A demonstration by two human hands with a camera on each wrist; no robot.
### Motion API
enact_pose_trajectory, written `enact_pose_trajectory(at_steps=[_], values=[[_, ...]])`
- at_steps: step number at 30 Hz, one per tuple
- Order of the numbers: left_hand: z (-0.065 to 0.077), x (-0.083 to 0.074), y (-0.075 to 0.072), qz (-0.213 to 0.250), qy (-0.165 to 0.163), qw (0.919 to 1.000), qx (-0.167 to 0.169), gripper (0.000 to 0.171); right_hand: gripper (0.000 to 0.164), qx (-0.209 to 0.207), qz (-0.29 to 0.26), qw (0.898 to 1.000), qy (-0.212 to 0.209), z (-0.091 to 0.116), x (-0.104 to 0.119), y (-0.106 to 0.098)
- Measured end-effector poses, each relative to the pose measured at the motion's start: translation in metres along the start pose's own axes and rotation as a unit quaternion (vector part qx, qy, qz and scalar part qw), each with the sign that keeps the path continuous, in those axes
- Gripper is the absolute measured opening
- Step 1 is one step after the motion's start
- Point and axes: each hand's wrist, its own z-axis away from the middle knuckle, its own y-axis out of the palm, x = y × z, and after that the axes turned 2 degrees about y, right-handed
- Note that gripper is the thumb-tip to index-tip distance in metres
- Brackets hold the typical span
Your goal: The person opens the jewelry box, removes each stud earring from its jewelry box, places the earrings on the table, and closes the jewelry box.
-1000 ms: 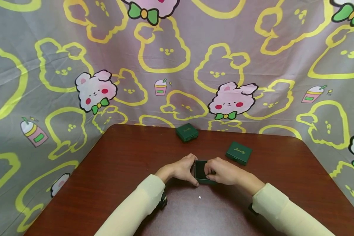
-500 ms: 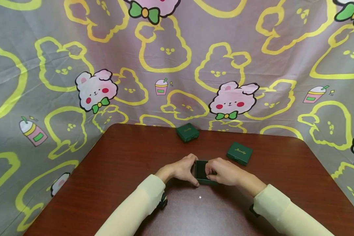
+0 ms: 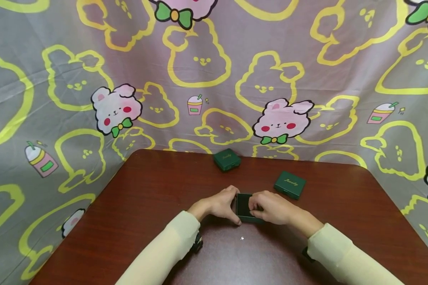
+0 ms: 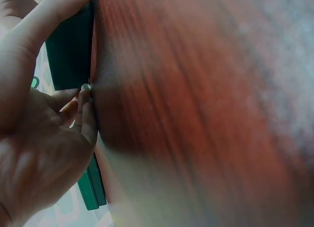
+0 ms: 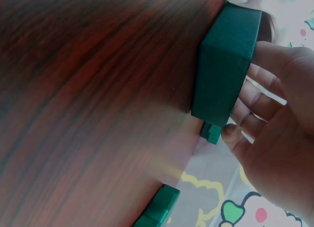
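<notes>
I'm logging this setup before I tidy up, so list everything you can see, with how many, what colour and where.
open box: 1, green with a dark inside, on the table between the hands
far closed box: 1, green with gold lettering, near the table's far edge
right-hand closed box: 1, green with gold lettering, beyond the right hand
star-shaped piece: 1, whitish, on the table nearer than the open box
table: 1, reddish brown, under everything
printed cloth: greyish with cartoon animals and drink cups, behind and beside the table
wrist-worn pieces: 2, black, one at each cuff
sleeves: 2, cream, one per arm
left hand: 1, bare, gripping the open box's left side
right hand: 1, bare, at its right side, fingertips partly hidden
</notes>
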Motion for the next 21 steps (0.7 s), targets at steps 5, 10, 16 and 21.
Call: enact_pose_trajectory(at_steps=[5, 10, 16, 21], values=[[0.0006, -0.0008, -0.0007, 0.005, 0.0, 1.0, 0.003, 0.077, 0.018, -0.002, 0.01, 1.0, -0.002, 0.0008, 0.0, -0.0011], [0.0001, -0.0007, -0.0016, 0.0, 0.002, 1.0, -0.002, 0.077, 0.017, -0.012, 0.027, 1.0, -0.009, 0.0005, -0.0002, -0.0022], [0.0, -0.0012, -0.0012, 0.002, -0.002, 1.0, -0.001, 0.077, 0.017, -0.021, 0.041, 0.999, -0.018, 0.0007, -0.0009, -0.0012], [-0.0007, -0.0012, -0.0005, 0.003, -0.004, 1.0, -0.001, 0.077, 0.019, -0.036, 0.06, 0.997, -0.031, 0.0007, -0.0014, -0.001]])
